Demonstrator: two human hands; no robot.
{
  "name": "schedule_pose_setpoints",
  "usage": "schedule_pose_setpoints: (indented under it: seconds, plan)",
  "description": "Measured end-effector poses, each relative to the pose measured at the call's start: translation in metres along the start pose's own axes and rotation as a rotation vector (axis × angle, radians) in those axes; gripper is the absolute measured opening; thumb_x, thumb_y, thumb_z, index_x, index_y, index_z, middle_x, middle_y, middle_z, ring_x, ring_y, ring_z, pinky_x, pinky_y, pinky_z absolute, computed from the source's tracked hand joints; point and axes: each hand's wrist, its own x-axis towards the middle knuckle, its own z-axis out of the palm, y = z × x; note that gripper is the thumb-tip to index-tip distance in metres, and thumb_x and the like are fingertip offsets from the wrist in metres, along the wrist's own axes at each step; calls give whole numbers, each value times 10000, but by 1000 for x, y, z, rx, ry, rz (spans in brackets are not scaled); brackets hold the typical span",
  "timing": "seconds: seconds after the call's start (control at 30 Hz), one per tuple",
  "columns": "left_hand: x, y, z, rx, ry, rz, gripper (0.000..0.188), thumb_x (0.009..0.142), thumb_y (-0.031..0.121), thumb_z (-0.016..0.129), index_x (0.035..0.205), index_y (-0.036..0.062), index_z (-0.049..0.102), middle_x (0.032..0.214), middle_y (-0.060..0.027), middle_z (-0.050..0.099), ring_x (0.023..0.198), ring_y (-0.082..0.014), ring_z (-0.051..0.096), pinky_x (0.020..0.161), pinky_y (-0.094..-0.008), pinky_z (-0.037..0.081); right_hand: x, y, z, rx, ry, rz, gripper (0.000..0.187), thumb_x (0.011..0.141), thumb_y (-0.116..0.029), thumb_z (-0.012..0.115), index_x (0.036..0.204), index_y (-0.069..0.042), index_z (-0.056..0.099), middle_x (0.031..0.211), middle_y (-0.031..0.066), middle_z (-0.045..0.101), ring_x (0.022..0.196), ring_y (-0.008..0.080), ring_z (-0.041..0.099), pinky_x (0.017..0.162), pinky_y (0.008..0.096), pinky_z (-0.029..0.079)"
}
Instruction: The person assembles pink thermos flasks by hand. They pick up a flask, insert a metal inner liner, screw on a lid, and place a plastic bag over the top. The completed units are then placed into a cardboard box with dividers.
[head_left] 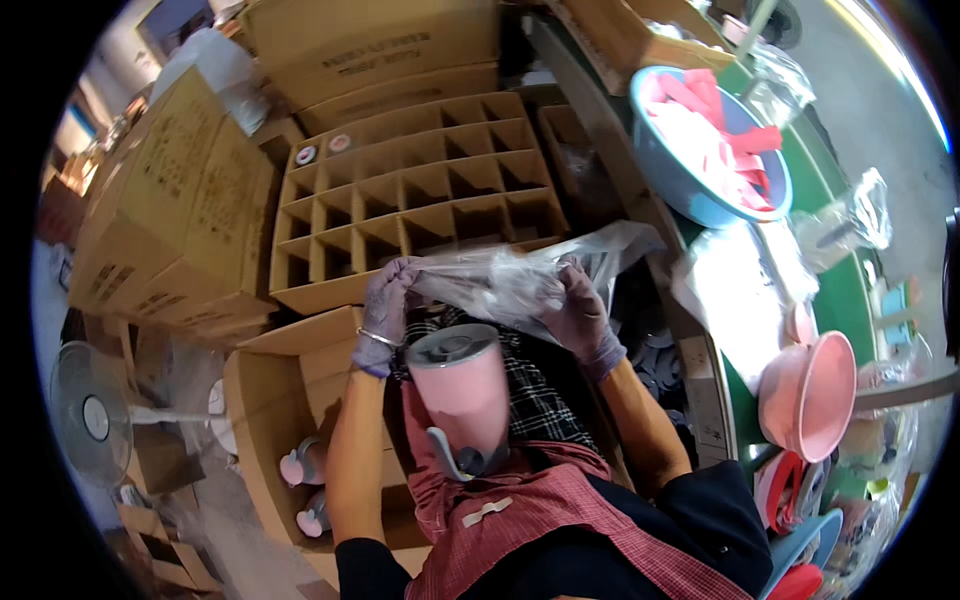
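A clear plastic bag [495,285] is stretched between my two gloved hands. My left hand [388,300] pinches one side of it, and my right hand [580,312] grips the other. Below the bag, a pink tumbler [462,395] with a grey rim and a clear-looking lid rests on my lap, against the red checked apron [520,500]. A grey handle-like part [445,455] shows at its lower end. Neither hand touches the tumbler.
Ahead stands a carton with cardboard dividers [400,205], two round lids showing in its cells. An open box [265,400] with pink-and-grey pieces lies left, near a fan [95,415]. On the right, a green bench [735,375] carries a blue basin [650,130] and pink bowls [800,400].
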Motion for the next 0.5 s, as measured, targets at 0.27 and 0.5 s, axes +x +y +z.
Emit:
schedule_pose_setpoints:
  seconds: [0.27, 0.5]
  plan:
    - [-10, -104, -78, -256, 111, 110, 277, 988, 240, 486, 1025, 21, 652, 984, -59, 662, 877, -146, 620, 782, -275, 520, 26, 70, -31, -581, -101, 352, 240, 882, -131, 690, 1031, 24, 585, 1043, 67, 633, 964, 145, 574, 861, 279, 481]
    - [-152, -78, -32, 563, 318, 411, 396, 1005, 313, 483, 1147, -21, 641, 1002, -142, 669, 915, -256, 640, 830, -354, 506, -74, 47, 19, -1227, -147, -593, 70, 878, -77, 632, 899, -33, 581, 775, 71, 581, 742, 242, 589, 884, 409, 501]
